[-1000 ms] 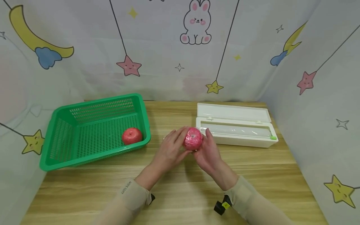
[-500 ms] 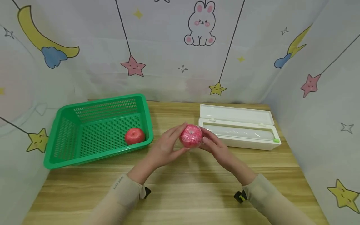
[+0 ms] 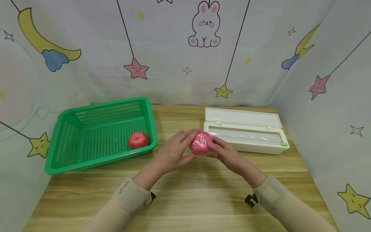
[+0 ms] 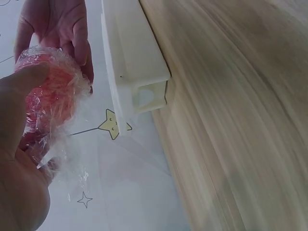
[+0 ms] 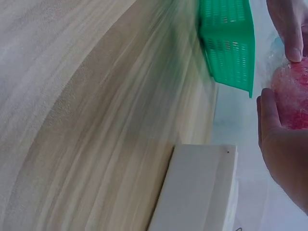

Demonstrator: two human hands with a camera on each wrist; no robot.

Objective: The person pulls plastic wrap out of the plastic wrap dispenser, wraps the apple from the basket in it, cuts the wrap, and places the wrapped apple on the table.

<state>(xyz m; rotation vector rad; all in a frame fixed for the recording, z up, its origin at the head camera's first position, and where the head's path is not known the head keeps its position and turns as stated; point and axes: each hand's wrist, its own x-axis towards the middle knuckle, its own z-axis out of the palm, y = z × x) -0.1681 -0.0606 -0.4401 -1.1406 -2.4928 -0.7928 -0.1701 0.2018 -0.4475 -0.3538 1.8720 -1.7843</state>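
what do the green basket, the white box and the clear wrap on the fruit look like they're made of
Green basket: likely moulded plastic, slightly glossy, judging by its regular slots and even color.
White box: probably hard plastic, smooth with a soft sheen; crisp edges suggest moulding.
Clear wrap: apparently thin plastic film, shiny; it crinkles and shows the red fruit through.

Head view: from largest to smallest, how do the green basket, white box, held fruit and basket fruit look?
1. Green basket
2. White box
3. Held fruit and basket fruit, unranked: they look alike, and the held one may be nearer.
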